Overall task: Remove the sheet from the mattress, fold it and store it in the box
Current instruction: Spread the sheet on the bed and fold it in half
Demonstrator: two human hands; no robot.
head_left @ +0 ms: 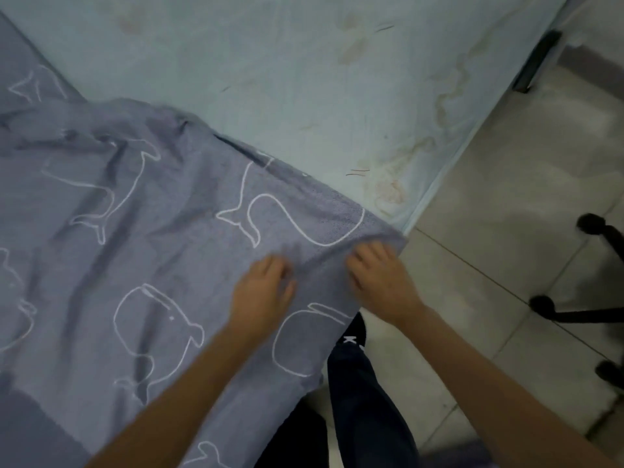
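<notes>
Grey-blue sheet (152, 197) with whale outlines fills the frame's left and lower centre, pale mattress (304, 79) bare above. Your left hand (261, 288) and right hand (380, 276) curl their fingers (271, 265) into its corner.

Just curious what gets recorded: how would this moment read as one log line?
sheet: partly off mattress | left hand, right hand: on sheet by corner, grip blurred | box: unseen
</notes>
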